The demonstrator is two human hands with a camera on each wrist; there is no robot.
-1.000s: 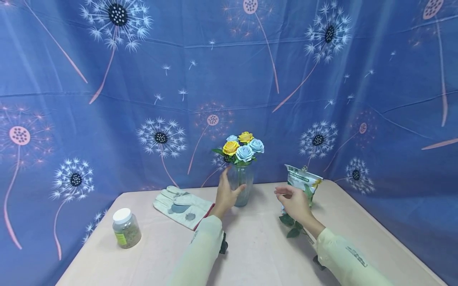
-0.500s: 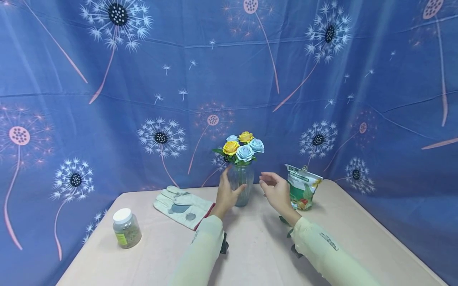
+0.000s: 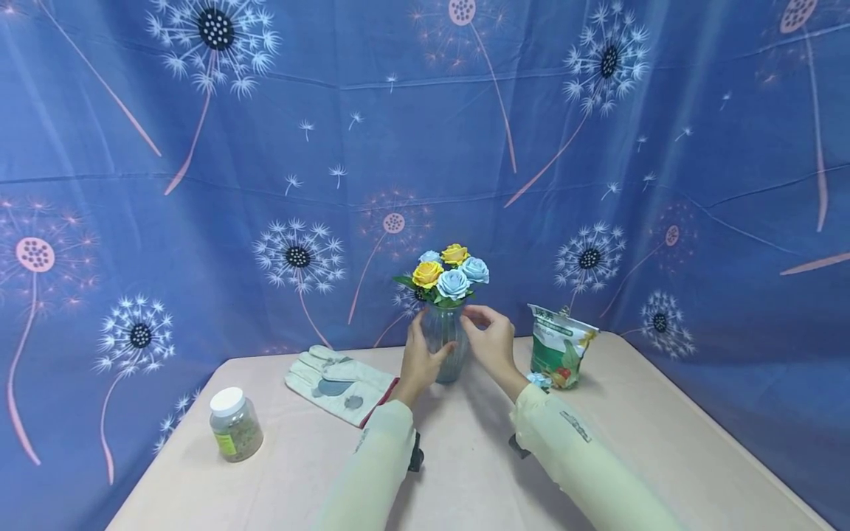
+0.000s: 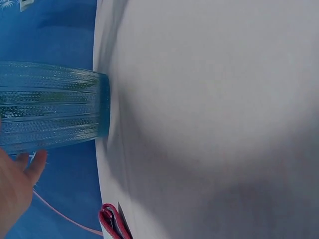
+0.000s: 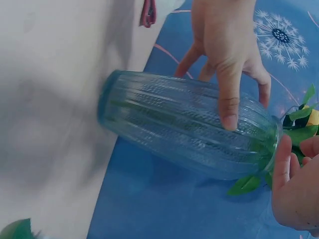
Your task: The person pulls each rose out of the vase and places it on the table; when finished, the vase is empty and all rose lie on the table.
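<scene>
A ribbed clear glass vase [image 3: 446,330] stands upright near the back of the table, with blue and yellow roses [image 3: 454,283] and green leaves above its rim. My left hand [image 3: 419,365] grips its left side, the thumb across the front; the right wrist view shows this hand [image 5: 224,47] around the vase body. My right hand [image 3: 493,341] has curled fingers at the vase's neck on the right. Close up in the right wrist view, these fingers [image 5: 282,162] meet the rim beside the leaves. Part of the left hand [image 4: 15,186] shows in the left wrist view.
To the right stands a green and white bag [image 3: 561,350], with a loose blue flower [image 3: 539,380] lying before it. A pale work glove [image 3: 339,385] with red trim lies left of the vase. Farther left is a white-lidded jar [image 3: 235,425]. A blue dandelion-print curtain [image 3: 398,133] hangs behind.
My right hand has moved left from in front of the bag to the vase's neck, uncovering the bag. The left hand has stayed on the vase.
</scene>
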